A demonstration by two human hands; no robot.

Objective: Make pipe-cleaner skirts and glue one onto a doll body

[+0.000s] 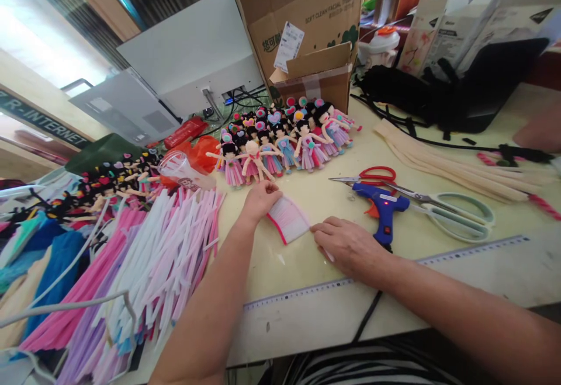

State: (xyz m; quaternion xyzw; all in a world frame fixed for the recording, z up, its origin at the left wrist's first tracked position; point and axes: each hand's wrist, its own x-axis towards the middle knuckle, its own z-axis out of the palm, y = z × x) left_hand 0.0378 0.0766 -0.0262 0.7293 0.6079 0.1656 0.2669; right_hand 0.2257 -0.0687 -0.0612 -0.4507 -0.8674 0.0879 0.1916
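A pink-and-white panel [291, 221] on the table [269, 274], near side of the dolls [283, 145].
The left hand [259, 201] pinches its far end; the right hand [348, 246] curls at its right corner, grip unclear, left of a blue glue gun [385, 207].

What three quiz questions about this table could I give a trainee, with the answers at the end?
1. What lies between the left hand and the right hand?
a) a clear cup
b) a pink-and-white piece
c) a cardboard box

2. True or false: the glue gun is lying inside the cardboard box.

3. How many pairs of scissors can be seen?

Key:
1. b
2. False; the glue gun lies on the table.
3. Two: the red-handled scissors and the pale-green-handled scissors.
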